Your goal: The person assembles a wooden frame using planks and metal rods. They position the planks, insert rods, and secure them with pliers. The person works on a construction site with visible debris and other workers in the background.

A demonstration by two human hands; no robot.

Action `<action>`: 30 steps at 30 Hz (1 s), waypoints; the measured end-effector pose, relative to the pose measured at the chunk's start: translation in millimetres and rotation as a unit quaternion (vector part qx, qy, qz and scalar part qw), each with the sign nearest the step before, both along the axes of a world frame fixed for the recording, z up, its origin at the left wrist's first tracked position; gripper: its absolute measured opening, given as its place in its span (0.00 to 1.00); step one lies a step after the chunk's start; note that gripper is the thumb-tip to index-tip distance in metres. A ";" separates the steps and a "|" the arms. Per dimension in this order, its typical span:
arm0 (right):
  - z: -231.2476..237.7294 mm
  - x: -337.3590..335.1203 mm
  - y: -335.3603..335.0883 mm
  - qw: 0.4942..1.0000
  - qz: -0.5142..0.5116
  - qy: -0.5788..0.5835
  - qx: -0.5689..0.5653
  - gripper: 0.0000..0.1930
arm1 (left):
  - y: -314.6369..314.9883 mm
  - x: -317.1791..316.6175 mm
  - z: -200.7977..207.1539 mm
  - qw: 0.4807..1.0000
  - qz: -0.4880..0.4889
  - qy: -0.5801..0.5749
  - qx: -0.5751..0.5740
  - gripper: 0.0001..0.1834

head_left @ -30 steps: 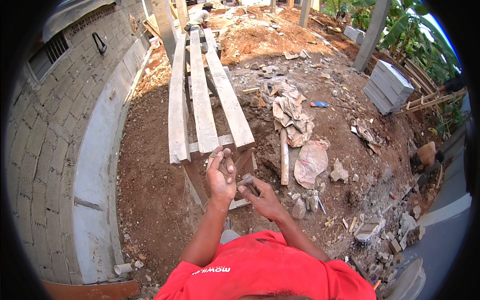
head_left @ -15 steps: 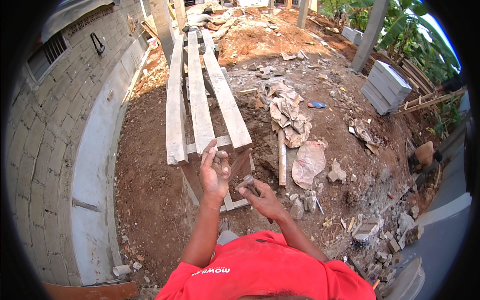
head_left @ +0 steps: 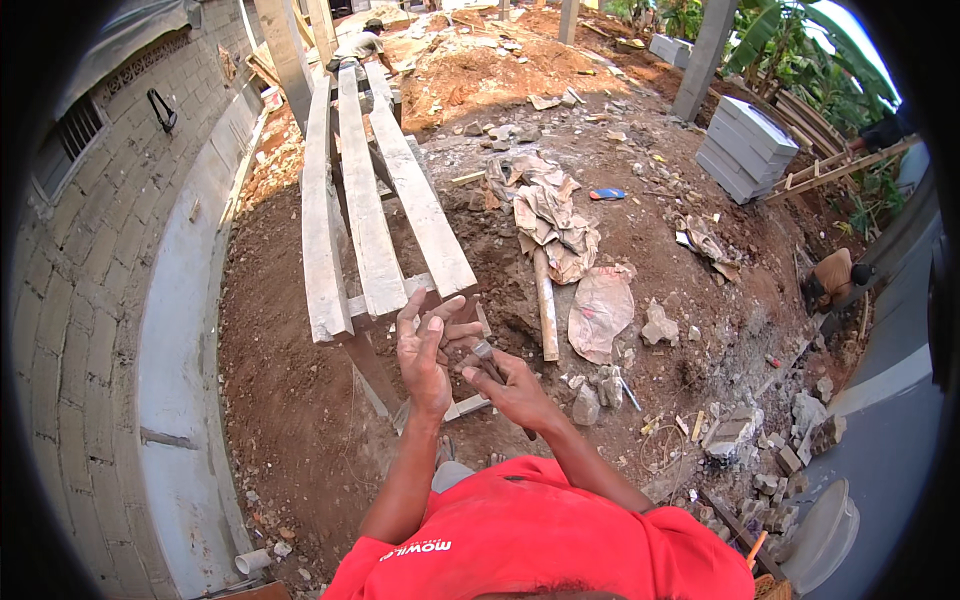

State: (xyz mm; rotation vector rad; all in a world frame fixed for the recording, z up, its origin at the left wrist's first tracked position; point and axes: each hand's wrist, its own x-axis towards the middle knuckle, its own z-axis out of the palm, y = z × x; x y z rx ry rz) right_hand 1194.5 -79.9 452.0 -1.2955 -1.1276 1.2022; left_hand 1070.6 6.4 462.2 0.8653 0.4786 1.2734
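Note:
In front of my chest, my left hand (head_left: 424,362) is raised with its palm turned up and its fingers spread apart. I make out nothing held in it. Close beside it on the right, my right hand (head_left: 512,392) is closed around a hammer (head_left: 484,351). The hammer's metal head points up toward the left fingers, and the handle end shows below my right palm. Just beyond my hands lie three long pale wooden beams (head_left: 368,245), side by side on a wooden support frame (head_left: 366,365). My fingers partly hide the frame's near end.
A block wall (head_left: 75,300) runs along the left. Crumpled paper sacks (head_left: 556,232) and a pole (head_left: 546,305) lie right of the beams. Rubble (head_left: 735,435) and grey blocks (head_left: 745,150) are farther right. One person (head_left: 362,45) is at the beams' far end, another (head_left: 832,278) at right.
My left fingers have uncurled and spread. The hammer has stayed in my right hand. The view has shifted, and the person beyond the beams has risen higher.

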 end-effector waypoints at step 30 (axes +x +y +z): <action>24.4 29.7 -14.3 0.996 -0.048 0.046 0.056 0.15 | -5.3 26.0 -22.6 0.982 -0.082 0.130 0.109 0.20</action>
